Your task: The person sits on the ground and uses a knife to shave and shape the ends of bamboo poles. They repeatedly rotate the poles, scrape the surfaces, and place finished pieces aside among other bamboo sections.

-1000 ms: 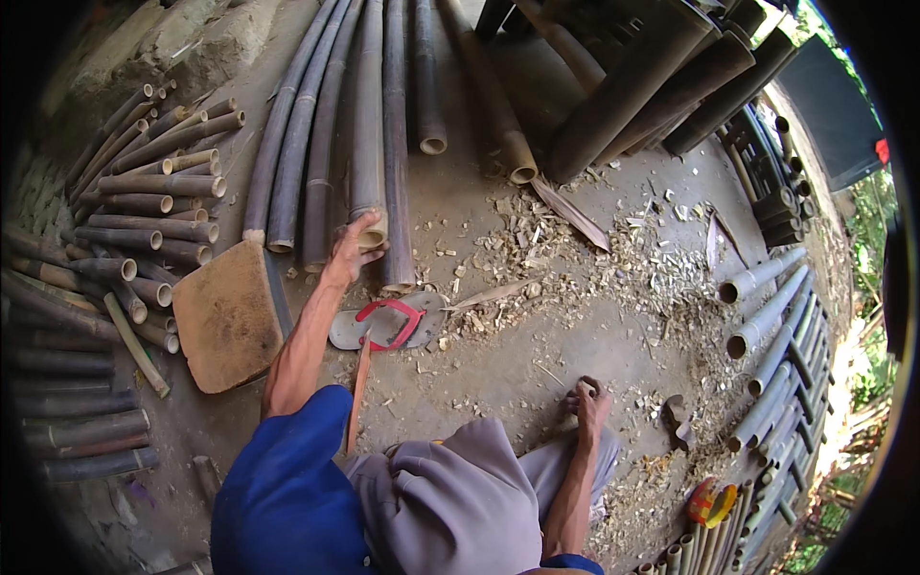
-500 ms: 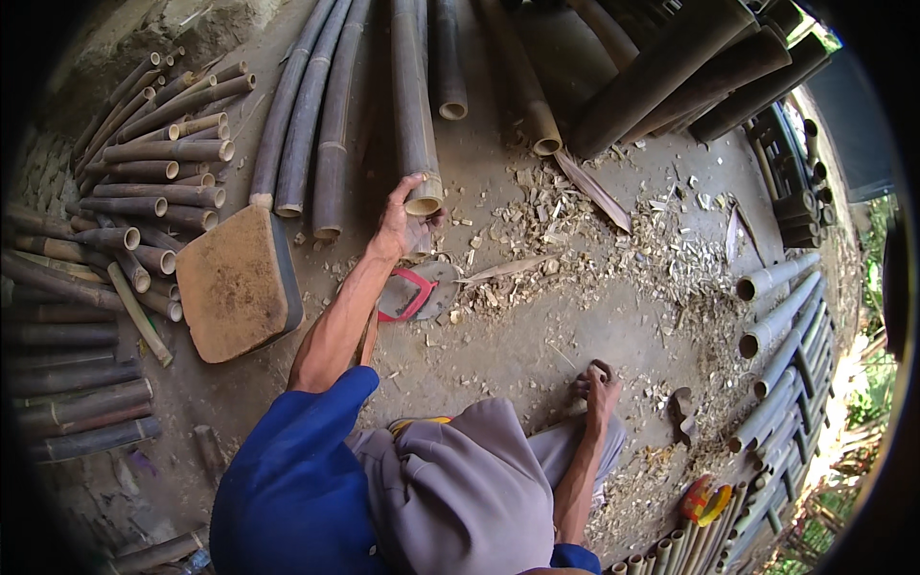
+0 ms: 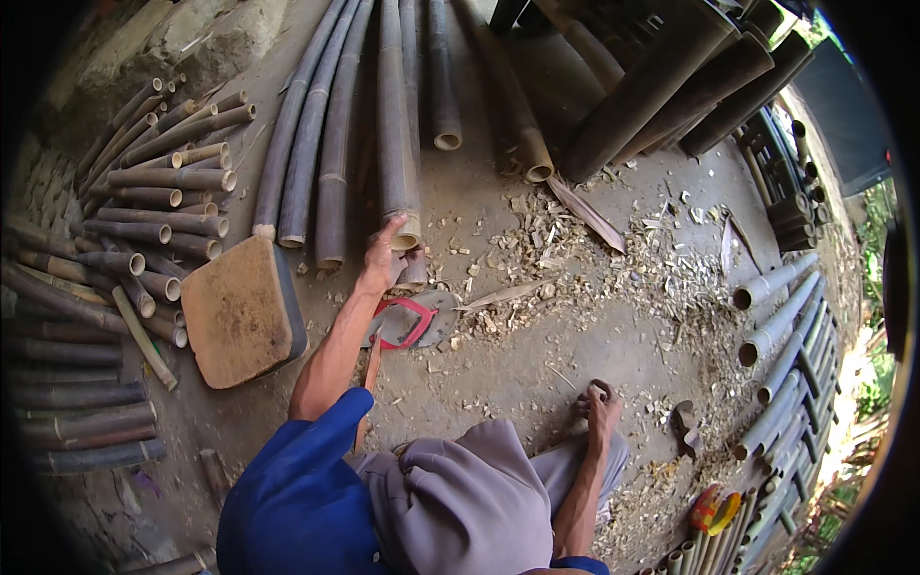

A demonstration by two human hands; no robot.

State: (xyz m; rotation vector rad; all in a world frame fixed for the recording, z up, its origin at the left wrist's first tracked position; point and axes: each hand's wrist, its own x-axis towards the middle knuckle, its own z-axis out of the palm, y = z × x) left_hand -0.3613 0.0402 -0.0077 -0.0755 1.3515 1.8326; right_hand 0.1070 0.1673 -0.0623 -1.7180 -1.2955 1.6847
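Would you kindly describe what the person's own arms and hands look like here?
The left hand and right hand are bare and ungloved. The left forearm and right forearm are slim and uncovered. A plain blue left sleeve is loose; only the edge of a blue right sleeve shows.

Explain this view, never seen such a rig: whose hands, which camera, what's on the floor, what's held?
No machine here: these are a person's own bare hands. The picture comes from a fisheye camera worn on the head, looking down, so straight edges bend toward the rim. The left hand holds the near end of a bamboo pole. The right hand is curled near the right knee; whether it holds anything is unclear. On the floor lie shavings, a red-strapped flip-flop and more bamboo.
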